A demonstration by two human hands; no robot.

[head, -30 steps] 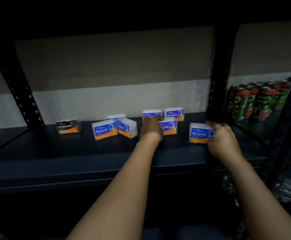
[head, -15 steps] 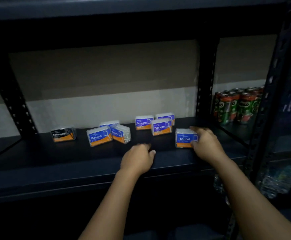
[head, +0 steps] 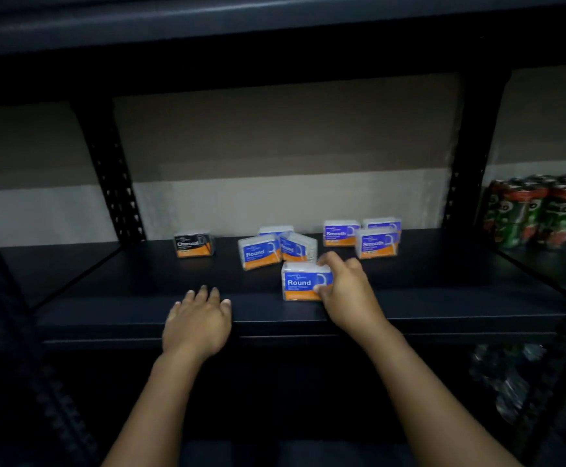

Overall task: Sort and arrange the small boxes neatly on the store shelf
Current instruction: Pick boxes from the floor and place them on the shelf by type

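A dark metal shelf (head: 443, 298) is seen from above and in front, dimly lit. A blue-and-orange box marked "Round" (head: 303, 282) is held upright near the shelf's front edge by the right hand (head: 345, 288); the grip is grasping it, with the thumb on its lower right corner and the fingers curled over its top right edge. The left hand (head: 196, 323) is laid flat on the front lip of the shelf, fingers straight and slightly spread, its grip released and holding nothing, well apart from the boxes.

Just behind the held box, a second "Round" box (head: 259, 252) is set upright, angled slightly. Touching its right side, a tilted box (head: 297, 247) is turned at an angle, and a further box (head: 275, 229) is partly hidden behind these two; its label cannot be read. Further right, three "Smooth" boxes are grouped: one (head: 340, 233) at rear left, one (head: 376, 243) in front, one (head: 383, 224) mostly hidden behind it. A black-and-orange "Charcoal" box (head: 194, 245) is set alone at the left, well apart from the rest.

Green and red drink cans (head: 537, 210) are stacked in the next bay to the right, past a black upright (head: 467, 156). A pale wall is seen behind the shelf.
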